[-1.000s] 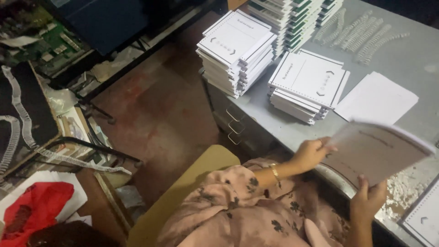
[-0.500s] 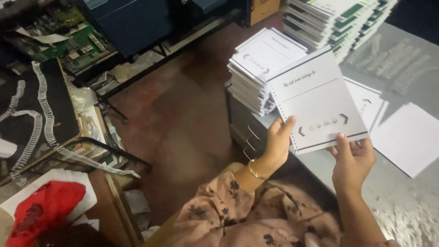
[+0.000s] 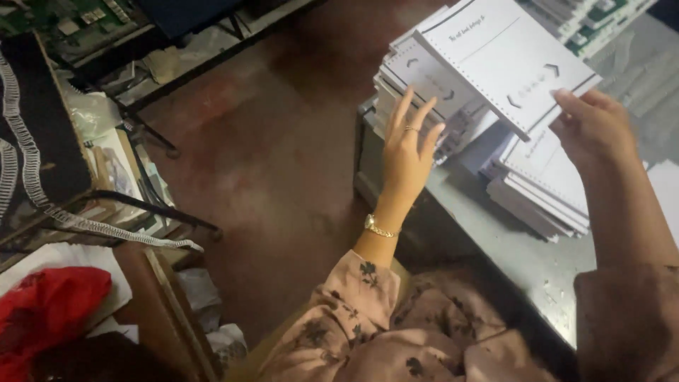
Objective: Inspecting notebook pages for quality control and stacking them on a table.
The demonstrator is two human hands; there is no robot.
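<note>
Where half a second ago both hands clasped the white booklet by its lower corners, the left hand (image 3: 410, 145) has now let go and hangs open, fingers spread, just beside the near stack of booklets (image 3: 417, 85) on the grey metal table (image 3: 537, 262); only the right hand (image 3: 590, 127) keeps hold, thumb and fingers pinched on the right edge of the booklet (image 3: 506, 60), whose punched edge faces down toward the person; the booklet has travelled up and to the left, and now hovers tilted above that near stack, partly over it and partly over the lower stack (image 3: 544, 184) to the right; to my eye this reads as the last moment of a placing, the free hand seemingly ready to square the pile, though the booklet has not yet touched down; more stacks (image 3: 587, 18) stand at the far edge of the table; off to the left, coils of white binding wire (image 3: 32, 170) lie across a dark surface, and a red cloth (image 3: 46, 308) sits nearer.
</note>
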